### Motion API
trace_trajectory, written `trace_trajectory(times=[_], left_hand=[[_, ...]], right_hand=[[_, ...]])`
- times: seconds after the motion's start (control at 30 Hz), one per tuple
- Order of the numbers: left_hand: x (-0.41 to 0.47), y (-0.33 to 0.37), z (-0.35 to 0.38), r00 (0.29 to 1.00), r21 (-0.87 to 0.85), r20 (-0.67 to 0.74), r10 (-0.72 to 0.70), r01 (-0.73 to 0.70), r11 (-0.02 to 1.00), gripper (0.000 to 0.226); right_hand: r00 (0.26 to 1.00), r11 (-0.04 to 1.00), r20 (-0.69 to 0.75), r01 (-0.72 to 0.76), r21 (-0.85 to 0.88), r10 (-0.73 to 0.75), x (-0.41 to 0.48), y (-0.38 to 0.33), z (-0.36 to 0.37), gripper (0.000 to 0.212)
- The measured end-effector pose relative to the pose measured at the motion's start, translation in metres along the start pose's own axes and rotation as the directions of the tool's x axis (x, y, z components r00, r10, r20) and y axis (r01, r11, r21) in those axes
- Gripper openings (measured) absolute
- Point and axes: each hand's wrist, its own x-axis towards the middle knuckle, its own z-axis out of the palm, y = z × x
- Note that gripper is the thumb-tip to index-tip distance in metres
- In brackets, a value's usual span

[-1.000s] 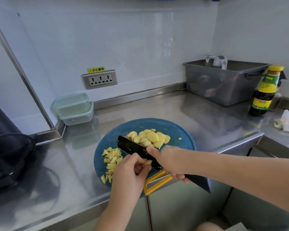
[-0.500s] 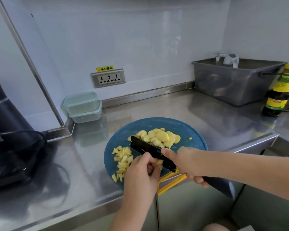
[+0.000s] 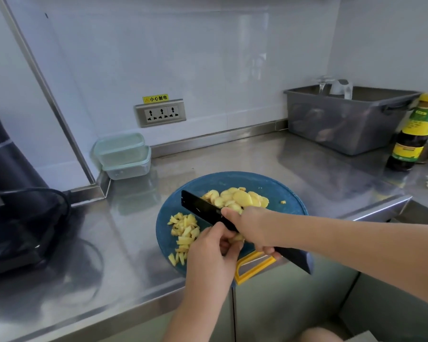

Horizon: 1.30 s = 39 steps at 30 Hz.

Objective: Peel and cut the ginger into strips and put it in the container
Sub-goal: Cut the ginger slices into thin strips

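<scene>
Here the right hand [image 3: 253, 228] grips the black flat-bladed knife [image 3: 200, 208], one finger laid along the blade, I think for control. The left hand [image 3: 213, 245] pinches a small ginger piece [image 3: 237, 236] under the edge, fingers curled back for safety. On the round blue plastic cutting board [image 3: 232, 180], pale yellow ginger slices [image 3: 242, 199] wait behind the blade and cut ginger strips [image 3: 184, 230] lie to its left. The yellow sticker [image 3: 155, 98] above the grey wall socket [image 3: 160, 112] reads "小心触电".

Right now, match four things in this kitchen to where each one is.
Things:
1 black-bladed knife
2 round yellow ginger slices
3 stacked pale green plastic containers
4 dark glass sauce bottle

Places:
A far right of the steel counter
B against the back wall, left
C in the right hand
D far side of the round blue cutting board

Pairs: 1-C, 2-D, 3-B, 4-A
</scene>
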Motion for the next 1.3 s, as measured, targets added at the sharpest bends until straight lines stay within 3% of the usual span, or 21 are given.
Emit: trace_trajectory(times=[0.07, 0.2, 0.47, 0.73, 1.3], left_hand=[[-0.001, 0.000, 0.001, 1.000, -0.009, -0.011, 0.004, -0.004, 1.000, 0.017], [-0.002, -0.002, 0.001, 1.000, 0.000, -0.013, 0.014, -0.014, 1.000, 0.016], [-0.003, -0.003, 0.001, 0.998, 0.053, -0.027, 0.065, -0.063, 0.997, 0.017], [-0.003, -0.001, 0.001, 1.000, 0.090, -0.004, 0.029, -0.029, 0.996, 0.015], [-0.003, 0.002, -0.003, 0.997, 0.092, 0.053, 0.053, -0.058, 0.994, 0.015]], right_hand=[[0.999, 1.000, 0.032, -0.022, -0.002, 0.022, -0.001, 0.005, -0.001, 0.042], [0.990, 0.977, 0.139, -0.050, 0.209, 0.021, -0.001, 0.032, -0.005, 0.067], [0.986, 0.916, 0.146, 0.019, 0.400, -0.085, -0.011, 0.053, -0.024, 0.065], [0.973, 0.924, 0.226, -0.042, 0.380, -0.049, -0.015, 0.056, -0.029, 0.067], [0.968, 0.922, 0.250, -0.066, 0.382, -0.034, -0.013, 0.061, -0.029, 0.069]])
